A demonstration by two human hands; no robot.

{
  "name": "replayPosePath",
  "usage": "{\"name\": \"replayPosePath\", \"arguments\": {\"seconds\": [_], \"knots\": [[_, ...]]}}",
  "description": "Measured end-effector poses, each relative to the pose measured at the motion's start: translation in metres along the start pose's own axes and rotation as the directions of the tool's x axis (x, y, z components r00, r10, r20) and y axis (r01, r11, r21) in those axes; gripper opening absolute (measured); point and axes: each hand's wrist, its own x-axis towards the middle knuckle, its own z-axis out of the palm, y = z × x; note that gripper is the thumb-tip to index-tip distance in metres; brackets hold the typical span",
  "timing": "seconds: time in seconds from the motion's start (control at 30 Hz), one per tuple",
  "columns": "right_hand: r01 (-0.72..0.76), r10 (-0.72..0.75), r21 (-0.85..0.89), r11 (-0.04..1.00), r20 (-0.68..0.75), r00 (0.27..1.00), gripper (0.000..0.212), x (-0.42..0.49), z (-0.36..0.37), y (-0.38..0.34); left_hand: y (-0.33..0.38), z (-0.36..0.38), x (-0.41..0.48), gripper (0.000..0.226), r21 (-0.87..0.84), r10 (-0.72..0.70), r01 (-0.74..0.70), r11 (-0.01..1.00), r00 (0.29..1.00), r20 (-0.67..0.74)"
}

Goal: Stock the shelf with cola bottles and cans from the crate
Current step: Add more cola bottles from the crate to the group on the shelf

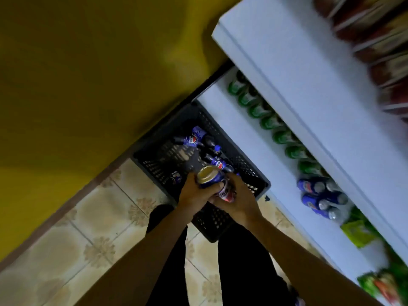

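Observation:
A dark plastic crate stands on the floor against the yellow wall, with several blue cola bottles and a can lying inside. Over its near side, my left hand grips a blue cola can with its gold top facing up. My right hand is pressed against the left and holds a second cola can, mostly hidden by fingers. On the white lower shelf to the right stand several blue cola cans.
A row of green cans runs along the lower shelf beyond the cola cans. Green snack packets lie further along it. An upper shelf overhangs, holding red packages. My dark trouser legs stand on tiled floor.

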Motion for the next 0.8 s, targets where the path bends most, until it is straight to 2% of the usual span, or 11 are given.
{"name": "replayPosePath", "arguments": {"seconds": [0.07,0.13,0.2,0.27,0.33,0.5,0.6,0.7,0.8], "knots": [[-0.02,0.024,0.105,0.994,-0.041,0.999,0.069,-0.041,-0.011,-0.029,0.024,-0.018,-0.048,0.058,-0.176,-0.06,0.062,0.982,0.998,0.016],[-0.086,0.106,0.225,0.971,-0.075,0.992,0.07,-0.077,-0.018,-0.05,0.039,-0.037,-0.087,0.042,-0.268,-0.101,0.113,0.957,0.993,0.058],[-0.148,0.194,0.378,0.914,-0.086,0.977,0.066,-0.107,-0.019,-0.064,0.05,-0.056,-0.118,0.041,-0.322,-0.088,0.121,0.939,0.99,0.113],[-0.16,0.227,0.514,0.843,-0.071,0.971,0.043,-0.136,-0.017,-0.078,0.056,-0.071,-0.141,0.043,-0.373,-0.079,0.137,0.918,0.983,0.167],[-0.136,0.248,0.626,0.768,-0.094,0.964,0.035,-0.162,-0.01,-0.084,0.06,-0.076,-0.161,0.047,-0.382,-0.087,0.169,0.908,0.971,0.223],[0.102,0.221,0.792,0.602,-0.289,0.932,0.056,-0.217,0.016,-0.086,0.048,-0.05,-0.209,0.046,-0.329,-0.114,0.239,0.914,0.927,0.358],[0.246,0.231,0.822,0.513,-0.408,0.883,0.043,-0.253,0.018,-0.074,0.035,-0.026,-0.241,0.047,-0.241,-0.118,0.252,0.937,0.88,0.46],[0.366,0.247,0.795,0.484,-0.525,0.814,0.048,-0.304,0.016,-0.05,0.012,-0.001,-0.275,0.046,-0.115,-0.079,0.169,0.979,0.831,0.55],[0.453,0.279,0.748,0.485,-0.623,0.731,0.051,-0.367,0.019,-0.014,-0.03,0.023,-0.311,0.061,0.03,-0.047,0.036,0.999,0.789,0.612]]}}
